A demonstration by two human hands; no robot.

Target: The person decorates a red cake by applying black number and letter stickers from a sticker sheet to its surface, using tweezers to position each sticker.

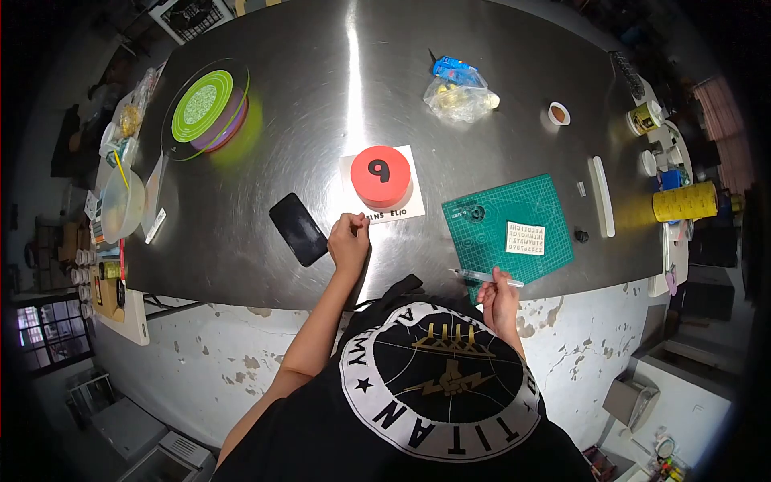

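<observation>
A red round cake (374,193) with a black "9" or "6" on top stands on a white square board (406,204). Dark letters run along the board's near edge. My left hand (350,243) is at that edge beside the letters, its fingers pinched together; anything between them is too small to make out. In my right hand (501,300) is a slim pen-like tool (502,279) with a pale see-through handle, its thin dark tip pointing left. It is over the near edge of a green cutting mat (484,245), where a white letter mould (525,238) lies.
A black phone (298,230) lies left of the board. Green-topped turntables (204,106) stand far left. A plastic bag (461,100), a small white bowl (559,114) and a long white bar (601,197) lie on the steel table (297,96). A yellow roll (684,202) is at right.
</observation>
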